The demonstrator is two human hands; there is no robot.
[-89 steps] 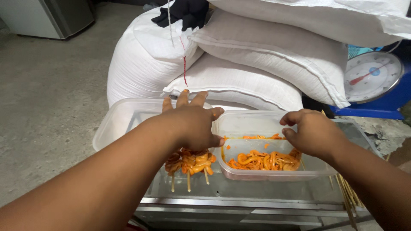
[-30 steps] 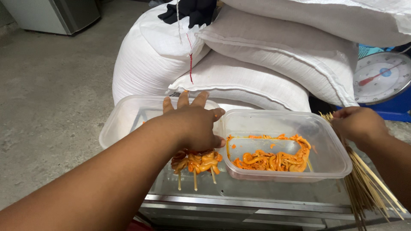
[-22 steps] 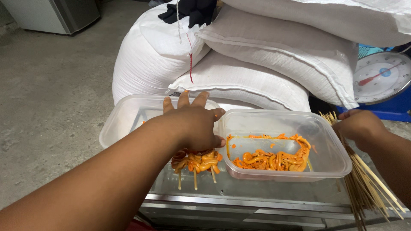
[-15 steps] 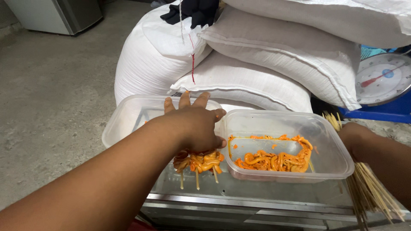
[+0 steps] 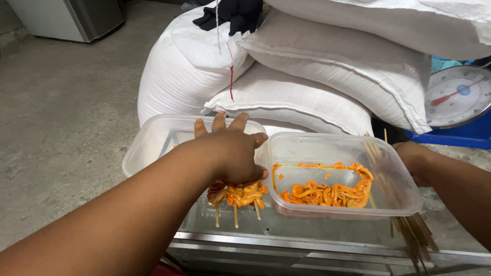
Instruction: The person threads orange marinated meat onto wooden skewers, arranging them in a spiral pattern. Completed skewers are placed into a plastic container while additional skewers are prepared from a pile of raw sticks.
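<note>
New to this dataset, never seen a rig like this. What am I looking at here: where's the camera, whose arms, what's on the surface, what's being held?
There is no machine here: a person wears one camera on the head, looking down, so both arms are their own.

The left hand lies flat, fingers spread, on three skewers of orange-sauced food, which rest on a clear lid or tray.

The right hand is at a bundle of bare bamboo sticks behind the clear tub; whether it grips them is hidden.

The tub holds loose orange-sauced pieces. Everything sits on a metal-edged surface.

Behind are stacked white sacks and a dial scale.
</note>
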